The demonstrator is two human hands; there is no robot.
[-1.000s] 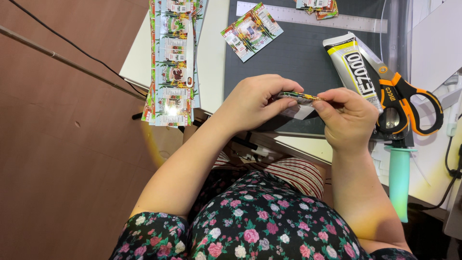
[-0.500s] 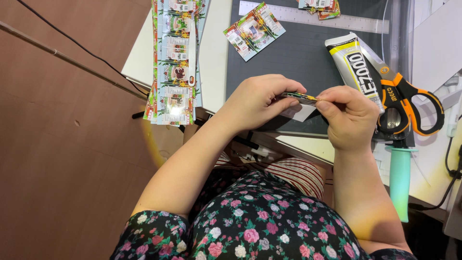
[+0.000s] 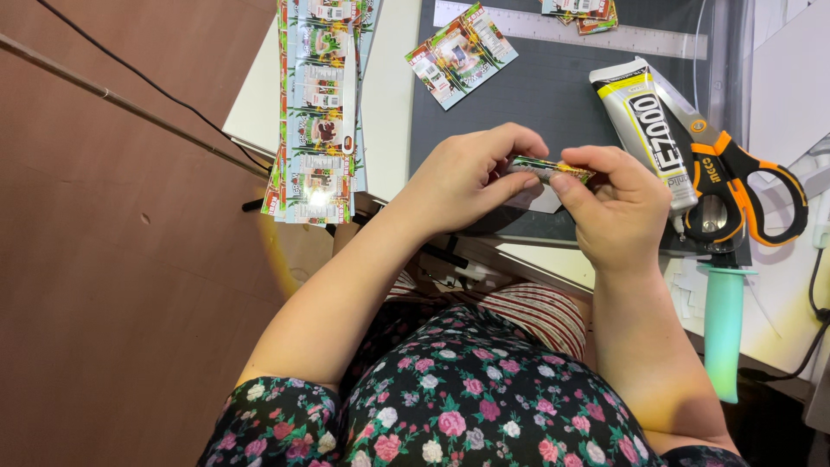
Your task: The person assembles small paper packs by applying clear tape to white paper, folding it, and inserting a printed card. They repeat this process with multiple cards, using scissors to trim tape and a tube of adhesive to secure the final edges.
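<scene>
My left hand [image 3: 467, 177] and my right hand [image 3: 618, 203] meet over the near edge of a dark cutting mat [image 3: 553, 95]. Between the fingertips of both hands is a small folded piece of printed wrapper [image 3: 546, 168], green and yellow, seen edge-on. Both hands pinch it, the left from the left end, the right from the right end. Most of the piece is hidden by my fingers.
A long strip of printed wrappers [image 3: 318, 104] hangs over the white table's left side. A cut wrapper piece [image 3: 461, 54] and a metal ruler [image 3: 571, 28] lie on the mat. A glue tube [image 3: 647, 121], orange scissors [image 3: 735, 186] and a teal-handled tool [image 3: 724, 329] sit at the right.
Both hands have kept their pinch on the folded piece; the fingers shifted slightly along it. Nothing else on the table moved.
</scene>
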